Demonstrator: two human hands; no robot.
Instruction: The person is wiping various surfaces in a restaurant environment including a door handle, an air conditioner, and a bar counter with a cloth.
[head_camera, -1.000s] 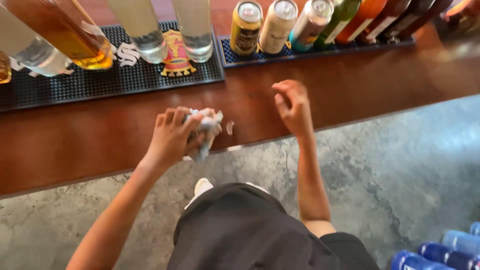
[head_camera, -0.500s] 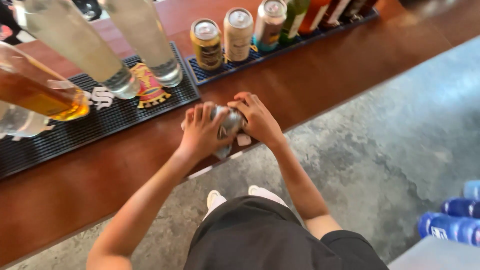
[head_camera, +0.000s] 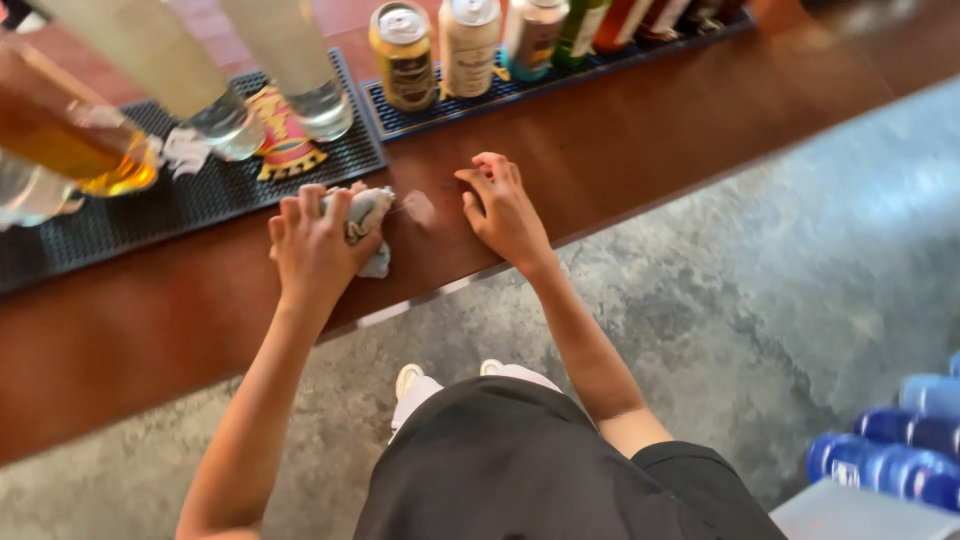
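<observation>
1. On the dark reddish-brown wooden bar counter (head_camera: 620, 150), near its front edge, we see the left hand (head_camera: 315, 240) pressed down with its fingers curled over a crumpled grey-white cloth (head_camera: 368, 222); the hand grips the cloth, which sticks out to the right of the knuckles and lies on the counter.
2. Just right of the cloth, the right hand (head_camera: 505, 210) rests on the same counter with fingers spread and bent, fingertips touching the wood; it is open and holds nothing.
3. Between the cloth and the right hand we make out a small pale smear (head_camera: 420, 207) on the wood; what it is we cannot tell.
4. Behind the cloth lies a black ribbed rubber bar mat (head_camera: 150, 220), bearing tilted clear glass bottles (head_camera: 290, 65), one with amber liquid (head_camera: 70, 140).
5. Behind the right hand, a second, blue-edged rubber mat (head_camera: 480, 100) carries a row of drink cans (head_camera: 403, 55) and bottles.
6. Below the counter edge we see grey mottled concrete floor (head_camera: 780, 290), white shoes (head_camera: 415, 385) and black shorts (head_camera: 530, 465).
7. Far right of the cloth, at floor level, blue plastic bottle tops (head_camera: 900, 455) cluster together.
</observation>
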